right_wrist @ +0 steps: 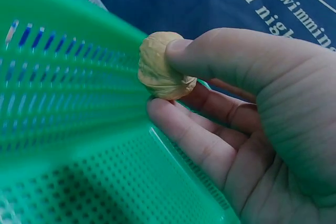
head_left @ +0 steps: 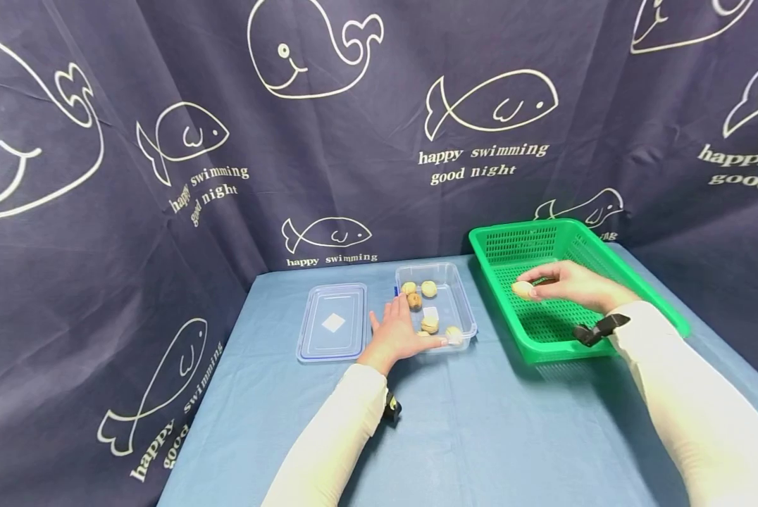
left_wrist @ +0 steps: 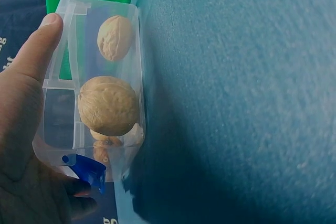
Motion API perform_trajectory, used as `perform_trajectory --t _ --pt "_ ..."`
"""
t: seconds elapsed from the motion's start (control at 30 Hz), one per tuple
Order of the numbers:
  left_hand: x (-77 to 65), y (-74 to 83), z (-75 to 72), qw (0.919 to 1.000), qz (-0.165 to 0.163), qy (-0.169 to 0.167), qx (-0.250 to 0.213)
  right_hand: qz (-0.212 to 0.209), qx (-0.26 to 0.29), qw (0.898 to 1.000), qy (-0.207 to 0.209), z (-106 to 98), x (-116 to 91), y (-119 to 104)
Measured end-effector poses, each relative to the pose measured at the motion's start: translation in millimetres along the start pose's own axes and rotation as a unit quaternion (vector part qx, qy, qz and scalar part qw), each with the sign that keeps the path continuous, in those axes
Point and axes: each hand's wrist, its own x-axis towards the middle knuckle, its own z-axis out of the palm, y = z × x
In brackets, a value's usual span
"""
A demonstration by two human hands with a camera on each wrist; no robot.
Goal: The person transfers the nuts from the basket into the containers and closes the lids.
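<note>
Over the green basket [head_left: 525, 345], my right hand [head_left: 572, 285] pinches a walnut [right_wrist: 163, 66] between thumb and fingertips. My left hand [head_left: 396, 336] rests at the near left corner of a clear plastic container [head_left: 464, 299]. Its fingers are spread along the left side, and the thumb [left_wrist: 39, 45] lies along the near rim. Several walnuts [head_left: 429, 289] lie inside the container, some partly hidden by the left hand. Through the near wall, the left wrist view shows a large walnut [left_wrist: 108, 106] and a blue latch [left_wrist: 86, 170] by the fingers.
A clear lid [head_left: 332, 345] with a blue edge lies flat left of the container. Both containers and the lid are on a blue cloth-covered table [head_left: 455, 422]. A dark curtain [head_left: 392, 162] with fish drawings hangs behind and at the sides.
</note>
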Motion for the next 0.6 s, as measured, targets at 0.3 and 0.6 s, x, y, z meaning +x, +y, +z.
perform_trajectory --t 0.3,0.6 --pt "-0.9 1.0 2.5 0.9998 -0.001 -0.011 -0.014 0.0 0.033 0.999 0.003 12.5 22.2 -13.8" --pt "1.8 -1.8 1.0 1.0 -0.005 -0.007 -0.005 0.022 0.036 0.999 0.02 29.3 53.6 -34.6"
